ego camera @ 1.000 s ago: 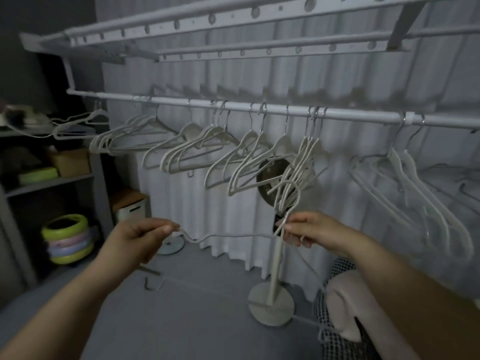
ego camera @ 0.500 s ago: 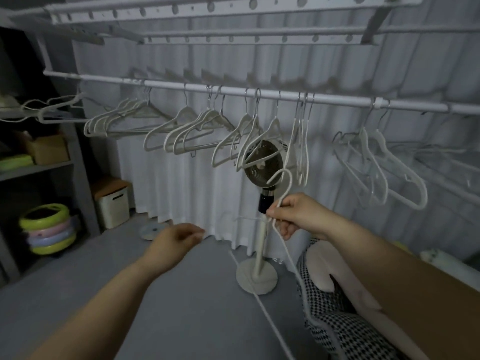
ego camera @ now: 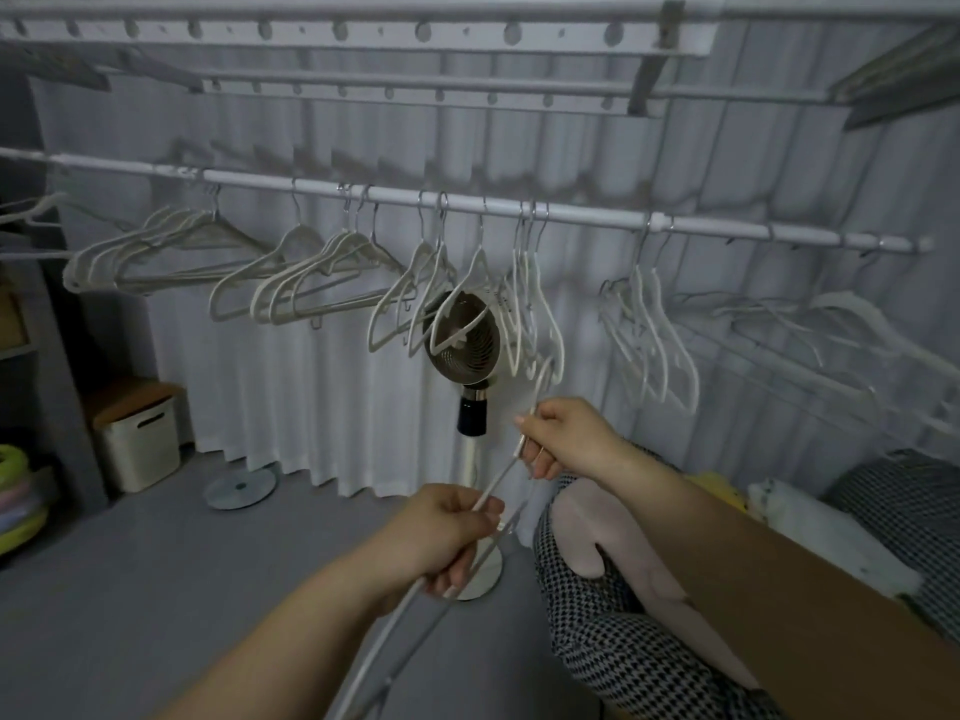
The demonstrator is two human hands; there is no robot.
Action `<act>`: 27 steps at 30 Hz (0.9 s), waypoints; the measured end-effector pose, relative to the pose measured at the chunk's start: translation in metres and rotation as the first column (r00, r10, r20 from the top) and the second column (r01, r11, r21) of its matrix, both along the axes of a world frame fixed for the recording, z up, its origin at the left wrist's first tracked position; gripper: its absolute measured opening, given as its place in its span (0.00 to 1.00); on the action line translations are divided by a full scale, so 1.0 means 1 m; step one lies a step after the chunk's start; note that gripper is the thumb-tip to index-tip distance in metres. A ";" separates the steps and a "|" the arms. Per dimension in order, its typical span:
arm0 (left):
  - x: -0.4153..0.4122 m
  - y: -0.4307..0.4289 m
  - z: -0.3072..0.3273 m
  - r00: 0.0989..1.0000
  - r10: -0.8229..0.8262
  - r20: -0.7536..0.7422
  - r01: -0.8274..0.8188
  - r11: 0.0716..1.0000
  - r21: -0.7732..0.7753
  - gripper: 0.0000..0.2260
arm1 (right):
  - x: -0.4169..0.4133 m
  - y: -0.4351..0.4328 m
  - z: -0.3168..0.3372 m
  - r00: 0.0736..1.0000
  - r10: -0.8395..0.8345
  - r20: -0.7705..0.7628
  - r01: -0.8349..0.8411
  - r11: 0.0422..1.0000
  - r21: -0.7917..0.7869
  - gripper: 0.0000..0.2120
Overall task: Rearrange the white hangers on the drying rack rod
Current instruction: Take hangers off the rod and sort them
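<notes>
I have both hands on one thin white hanger (ego camera: 497,479). It is held low in front of the rack and tilted, with the hook end up and the slim arm running down toward me. The right hand (ego camera: 566,441) pinches it at the neck, just under the curved hook, with thumb and fingers curled round the narrow bar. The left hand (ego camera: 449,532) grips farther down the same hanger, fingers wrapped round the smooth arm. A second thin bar of the hanger passes just beside that hand. The hook tip sits close to the lowest hanging hangers; I cannot tell whether it touches them.

The drying rack rod (ego camera: 587,215) is a round white tube crossing the view, dipping slightly to the right. The other white hangers (ego camera: 340,249) hang from it in bunches on bare wire hooks. They are slim with rounded shoulders, and the right-hand bunch is blurred.

Behind them stands a round fan (ego camera: 462,337) with a dark grille on a pale pole, against a pleated white curtain (ego camera: 270,387). A white storage box (ego camera: 137,449) with a brown top sits on the grey floor. Checked fabric (ego camera: 623,652) lies at the lower right.
</notes>
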State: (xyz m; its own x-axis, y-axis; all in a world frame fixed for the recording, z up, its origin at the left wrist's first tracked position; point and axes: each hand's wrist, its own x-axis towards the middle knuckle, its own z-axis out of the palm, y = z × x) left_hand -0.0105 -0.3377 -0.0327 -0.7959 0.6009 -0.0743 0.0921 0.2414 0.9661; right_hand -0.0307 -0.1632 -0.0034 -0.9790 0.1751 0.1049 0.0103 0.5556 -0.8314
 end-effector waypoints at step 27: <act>-0.088 0.192 0.043 0.998 0.059 0.018 -0.062 0.974 0.216 0.12 | -0.080 0.196 0.040 0.935 -0.334 -0.117 0.354 0.899 0.259 0.38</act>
